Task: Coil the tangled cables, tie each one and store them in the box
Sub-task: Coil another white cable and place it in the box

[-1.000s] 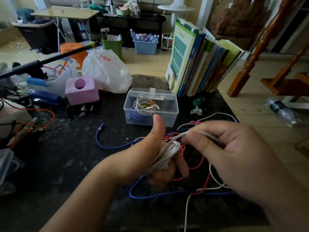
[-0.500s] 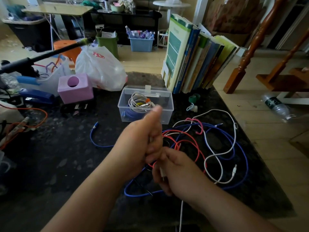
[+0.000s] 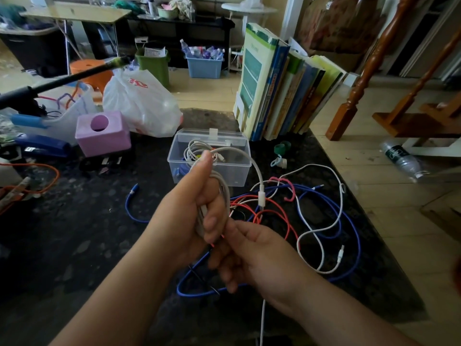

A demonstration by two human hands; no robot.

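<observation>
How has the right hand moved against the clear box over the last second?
Yes. The right hand has dropped toward the near table edge, away from the clear box, and now sits just under the left hand, which grips the white coil.

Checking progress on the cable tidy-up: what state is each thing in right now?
Box: open, coiled cables inside.
White coil: gripped in left hand, untied, free end looping out.
Right hand: under the coil, fingers curled; what it grips is hidden.
Red cable: loose, tangled on table.
Blue cable: loose, tangled.
White cable: loose, uncoiled.
Books: upright, leaning.
</observation>
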